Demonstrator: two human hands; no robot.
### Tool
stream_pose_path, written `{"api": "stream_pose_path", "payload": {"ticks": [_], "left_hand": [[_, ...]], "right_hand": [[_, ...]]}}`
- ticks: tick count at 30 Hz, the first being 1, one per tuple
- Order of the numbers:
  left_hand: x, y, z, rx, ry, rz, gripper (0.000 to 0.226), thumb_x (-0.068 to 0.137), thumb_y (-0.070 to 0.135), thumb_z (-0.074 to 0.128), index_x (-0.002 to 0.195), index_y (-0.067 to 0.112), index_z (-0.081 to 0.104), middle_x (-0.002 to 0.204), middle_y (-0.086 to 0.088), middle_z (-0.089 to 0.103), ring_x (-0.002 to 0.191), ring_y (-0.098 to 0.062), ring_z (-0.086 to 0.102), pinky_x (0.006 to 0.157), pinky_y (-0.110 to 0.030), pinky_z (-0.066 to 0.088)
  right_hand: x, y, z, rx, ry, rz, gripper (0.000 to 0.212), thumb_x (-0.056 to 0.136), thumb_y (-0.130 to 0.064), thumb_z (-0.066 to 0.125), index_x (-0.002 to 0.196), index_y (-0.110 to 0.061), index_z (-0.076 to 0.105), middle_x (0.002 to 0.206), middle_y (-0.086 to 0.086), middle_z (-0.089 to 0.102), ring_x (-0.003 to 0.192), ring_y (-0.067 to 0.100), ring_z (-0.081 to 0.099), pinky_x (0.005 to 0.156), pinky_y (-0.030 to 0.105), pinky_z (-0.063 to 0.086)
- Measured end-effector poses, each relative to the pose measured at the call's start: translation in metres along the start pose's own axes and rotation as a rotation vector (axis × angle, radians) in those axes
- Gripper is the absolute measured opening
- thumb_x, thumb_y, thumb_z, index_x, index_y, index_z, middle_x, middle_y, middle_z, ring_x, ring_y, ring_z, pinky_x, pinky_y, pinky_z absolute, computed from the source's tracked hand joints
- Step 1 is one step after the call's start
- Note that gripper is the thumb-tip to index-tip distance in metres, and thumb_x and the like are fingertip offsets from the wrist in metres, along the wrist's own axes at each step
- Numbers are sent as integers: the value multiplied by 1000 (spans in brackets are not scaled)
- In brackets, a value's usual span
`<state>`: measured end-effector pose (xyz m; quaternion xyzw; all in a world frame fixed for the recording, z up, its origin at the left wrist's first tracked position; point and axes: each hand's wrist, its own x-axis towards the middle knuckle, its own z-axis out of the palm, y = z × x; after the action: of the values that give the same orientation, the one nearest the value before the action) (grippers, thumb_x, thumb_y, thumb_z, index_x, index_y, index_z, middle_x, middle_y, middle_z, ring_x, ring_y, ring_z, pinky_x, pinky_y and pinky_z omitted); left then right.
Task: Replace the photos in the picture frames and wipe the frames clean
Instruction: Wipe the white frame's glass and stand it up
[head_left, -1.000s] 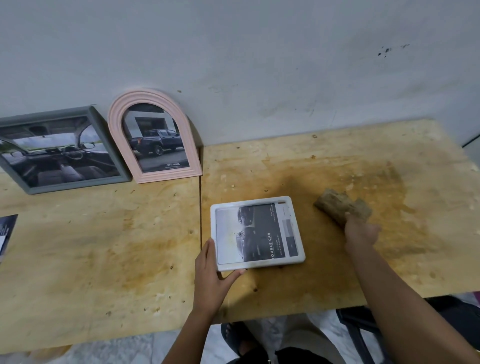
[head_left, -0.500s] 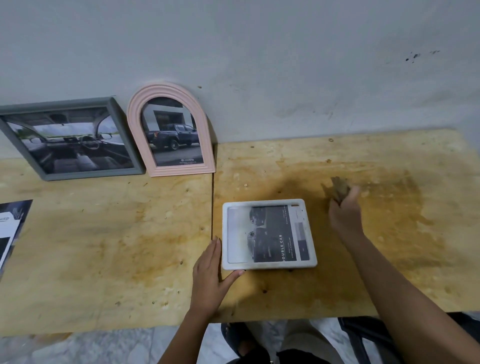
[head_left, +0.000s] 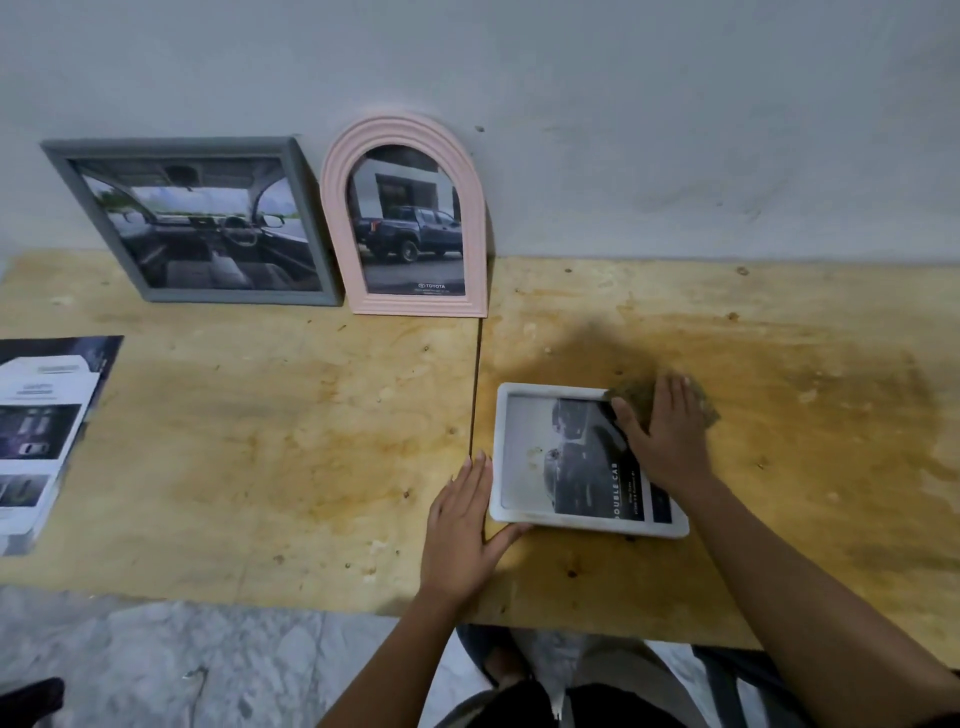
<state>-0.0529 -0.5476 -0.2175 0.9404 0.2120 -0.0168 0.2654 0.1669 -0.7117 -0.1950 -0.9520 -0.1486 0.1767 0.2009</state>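
At the left edge lies a brochure (head_left: 41, 441); upper left, a grey frame (head_left: 234, 297) and a pink arched frame (head_left: 336, 208) lean on the wall (head_left: 675, 130). Right of centre the left hand (head_left: 460, 525) lies flat against the lower-left corner of the white frame (head_left: 571, 521), and the right hand (head_left: 667, 441), fingers straight, presses a cloth (head_left: 632, 396) on its upper-right corner.

White frame (head_left: 524, 457) lies flat on plywood table (head_left: 260, 441); left hand (head_left: 460, 525) braces its near-left corner, fingers straight. Right hand (head_left: 667, 441) presses a brownish cloth (head_left: 636, 397) flat onto the frame's far-right corner. Grey frame (head_left: 306, 223) and pink arched frame (head_left: 405, 130) lean against the wall; brochure (head_left: 36, 441) lies far left.
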Motion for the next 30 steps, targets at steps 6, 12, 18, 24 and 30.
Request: {"api": "stream_pose_path", "payload": {"ticks": [6,12,18,24,30], "left_hand": [[2,-3,2,-22,2,4,86,80,81,16,148,29,9,152,18,0,141,4,-3,112,-21,-2],[4,-3,4,-37,2,11,80,83,77,24,147,31,8,154,15,4,141,6,-4,112,-17,-4],[4,-4,4,-36,1,8,79,83,77,21,146,33,4,154,17,1,141,6,-6,109,-12,-11],[4,-3,6,-58,23,4,79,83,78,19,146,34,4,154,16,5,139,11,-10,110,-12,-10],[5,-1,7,-78,52,21,79,85,76,22,147,27,16,154,13,14,141,6,1,112,-18,1]], "right_hand": [[-7,2,12,21,172,81,74,95,-45,40,148,-2,11,156,17,9,145,29,7,117,43,14],[6,-2,7,63,252,-8,49,96,-22,49,137,2,40,142,23,40,130,37,38,102,45,36],[12,2,5,24,251,-119,37,93,-12,53,127,2,53,131,20,53,119,37,50,90,43,44],[14,-3,4,43,267,-157,33,93,-7,52,125,-1,57,133,18,53,127,33,47,98,45,42],[14,-8,11,12,292,-244,31,89,-1,54,120,3,60,127,22,57,120,37,53,101,50,43]]}}
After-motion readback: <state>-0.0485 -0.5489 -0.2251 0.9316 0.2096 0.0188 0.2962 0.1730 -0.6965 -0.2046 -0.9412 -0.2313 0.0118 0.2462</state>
